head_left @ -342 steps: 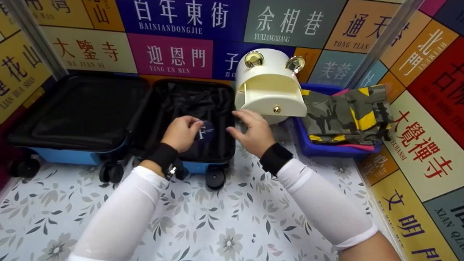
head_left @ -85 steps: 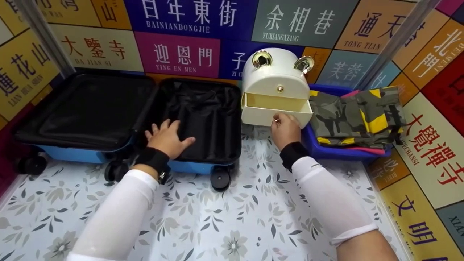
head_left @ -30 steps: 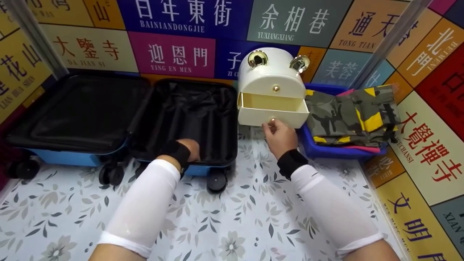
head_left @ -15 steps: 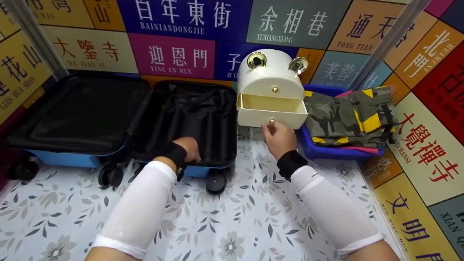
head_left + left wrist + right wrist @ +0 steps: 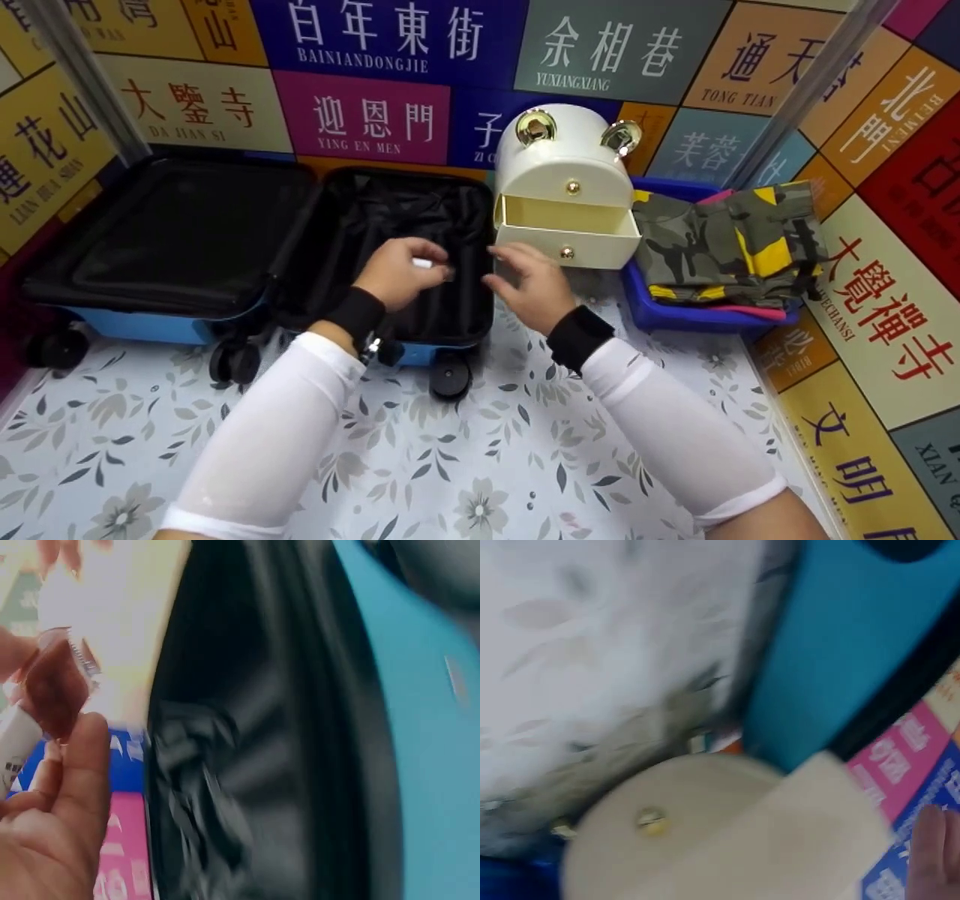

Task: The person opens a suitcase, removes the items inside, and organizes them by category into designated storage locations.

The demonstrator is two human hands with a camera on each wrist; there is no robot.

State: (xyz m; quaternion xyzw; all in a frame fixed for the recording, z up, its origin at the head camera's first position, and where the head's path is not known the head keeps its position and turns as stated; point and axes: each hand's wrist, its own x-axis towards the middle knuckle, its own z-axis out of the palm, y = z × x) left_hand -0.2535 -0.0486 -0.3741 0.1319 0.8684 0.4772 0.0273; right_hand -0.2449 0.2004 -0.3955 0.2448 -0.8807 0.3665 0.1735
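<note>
My left hand (image 5: 405, 274) hovers over the right half of an open blue suitcase (image 5: 420, 354) with black lining. Thumb and fingers pinch a small reddish-brown packet in clear wrapping (image 5: 56, 686) and a white printed tube (image 5: 15, 742); the head view shows only a white bit. My right hand (image 5: 536, 289), fingers loosely bent and holding nothing, hangs near the suitcase's right rim, facing the left. Behind it stands a cream frog-shaped cabinet (image 5: 562, 161) with gold eyes. Its lower drawer (image 5: 540, 241) is pulled out, and the upper one (image 5: 600, 180) is pushed in.
A blue bin (image 5: 697, 319) at the right holds folded camouflage clothing (image 5: 690, 240). The suitcase's other half (image 5: 187, 232) lies at the left, with black wheels (image 5: 450, 375) along the front. A patterned cloth (image 5: 480, 457) covers the table, and printed panels (image 5: 390, 112) enclose it.
My right hand has let go of the lower drawer's knob and moved left. The left hand has risen out of the suitcase with the packet and tube. Earlier, the upper drawer stood out instead.
</note>
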